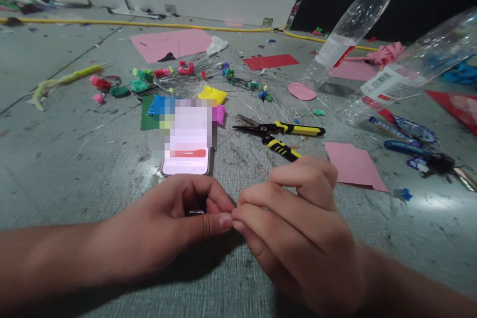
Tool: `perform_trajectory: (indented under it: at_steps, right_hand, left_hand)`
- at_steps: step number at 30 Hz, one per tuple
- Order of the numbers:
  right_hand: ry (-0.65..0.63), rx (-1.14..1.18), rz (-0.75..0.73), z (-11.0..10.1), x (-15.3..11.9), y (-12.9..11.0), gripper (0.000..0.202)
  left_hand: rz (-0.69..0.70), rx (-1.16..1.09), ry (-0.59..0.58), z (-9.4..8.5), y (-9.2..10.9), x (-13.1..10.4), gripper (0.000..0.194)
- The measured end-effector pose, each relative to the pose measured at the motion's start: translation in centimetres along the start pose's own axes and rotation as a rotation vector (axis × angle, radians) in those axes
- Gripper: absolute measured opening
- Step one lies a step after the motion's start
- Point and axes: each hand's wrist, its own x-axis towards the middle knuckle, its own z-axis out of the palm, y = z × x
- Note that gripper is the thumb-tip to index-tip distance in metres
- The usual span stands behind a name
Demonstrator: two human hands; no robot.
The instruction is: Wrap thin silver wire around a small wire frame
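My left hand (179,213) is closed in a pinch at the lower middle, and a small shiny bit shows inside its curled fingers. Its fingertips meet those of my right hand (298,228), which is also pinched closed. Whatever lies between the fingertips is too small and hidden to name. Just beyond my left hand lies a phone (186,159) with a lit screen, partly blurred. Black and yellow pliers-like cutters (266,134) rest with their handles parted beyond my right hand. Right of them is a pink paper piece (354,166).
Two clear plastic bottles (337,49) lean at the right. Colourful clay bits (139,84) and thin wires lie across the middle. Pink paper (171,44), red paper (271,61) and a yellow cable (149,24) are farther back. A fuzzy yellow-green stem (70,78) is at left.
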Motion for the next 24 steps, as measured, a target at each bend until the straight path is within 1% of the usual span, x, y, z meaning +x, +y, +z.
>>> perform_trajectory:
  at_steps: [3, 7, 9, 11, 14, 16, 19, 20, 22, 24]
  right_hand:
    - [-0.054, -0.018, 0.069, 0.2, 0.0, -0.4, 0.015]
    - [-0.091, 0.044, 0.105, 0.1, -0.1, -0.7, 0.018]
    - [-0.081, 0.136, 0.178, 0.1, -0.1, -0.8, 0.019]
    - [-0.062, 0.262, 0.285, 0.1, -0.1, -0.8, 0.017]
    - [-0.074, 0.426, 0.424, 0.2, 0.0, -0.4, 0.014]
    - [-0.117, 0.471, 0.462, 0.3, 0.1, 0.2, 0.014]
    - [-0.173, 0.494, 0.468, 0.4, 0.2, 1.1, 0.017]
    - [-0.179, 0.506, 0.481, 0.4, 0.2, 1.3, 0.017]
    - [-0.165, 0.555, 0.543, 0.6, 0.1, 1.5, 0.016]
    - [-0.144, 0.637, 0.642, 0.8, 0.1, 1.6, 0.014]
  left_hand:
    - [0.051, 0.175, 0.033, 0.3, 0.5, 0.1, 0.026]
    - [0.194, 0.483, 0.105, 0.9, 1.2, 0.2, 0.023]
    - [0.301, 0.683, 0.137, 1.1, 1.3, 0.0, 0.023]
    - [0.423, 0.859, 0.15, 1.2, 1.4, -0.2, 0.021]
    - [0.555, 1.022, 0.149, 1.1, 1.5, -0.3, 0.019]
    - [0.577, 1.069, 0.163, 0.9, 1.6, -0.2, 0.018]
    - [0.525, 1.035, 0.216, 0.2, 1.4, 0.2, 0.013]
    - [0.504, 0.995, 0.236, 0.0, 1.2, 0.3, 0.011]
    - [0.473, 0.908, 0.266, -0.4, 0.9, 0.5, 0.014]
    - [0.441, 0.854, 0.251, -0.6, 0.8, 0.5, 0.014]
